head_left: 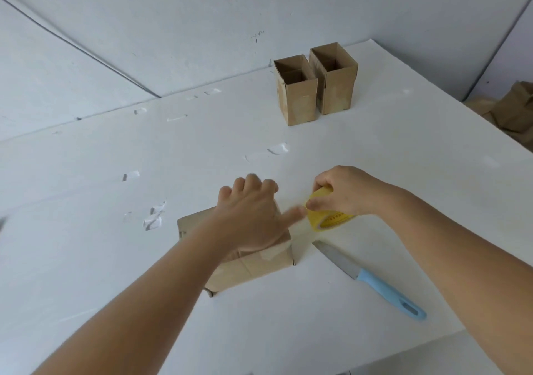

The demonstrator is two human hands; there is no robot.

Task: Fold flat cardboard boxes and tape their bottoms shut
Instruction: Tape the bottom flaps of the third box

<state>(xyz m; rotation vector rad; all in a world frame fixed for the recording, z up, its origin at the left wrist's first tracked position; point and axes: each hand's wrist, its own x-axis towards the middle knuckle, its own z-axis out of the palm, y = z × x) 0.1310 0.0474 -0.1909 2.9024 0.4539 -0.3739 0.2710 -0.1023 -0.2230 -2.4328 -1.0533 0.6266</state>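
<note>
Cardboard of a third box [245, 262], lying near the counter's [288, 331] front edge, is pressed under the flat, spread left grip [253, 213]. Just beside it, a yellow tape roll [326, 214] is grasped by the right grip [343, 190]; taping seems unfinished. Two finished-looking boxes [315, 86] stand toward the far edge.

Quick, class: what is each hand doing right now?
Left hand: open, pressing on the cardboard box.
Right hand: gripping the yellow tape roll.

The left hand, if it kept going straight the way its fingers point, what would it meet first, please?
Probably nothing close: the left hand on the box points up the bare white table. The two open boxes stand further right, though depth is unclear.
</note>
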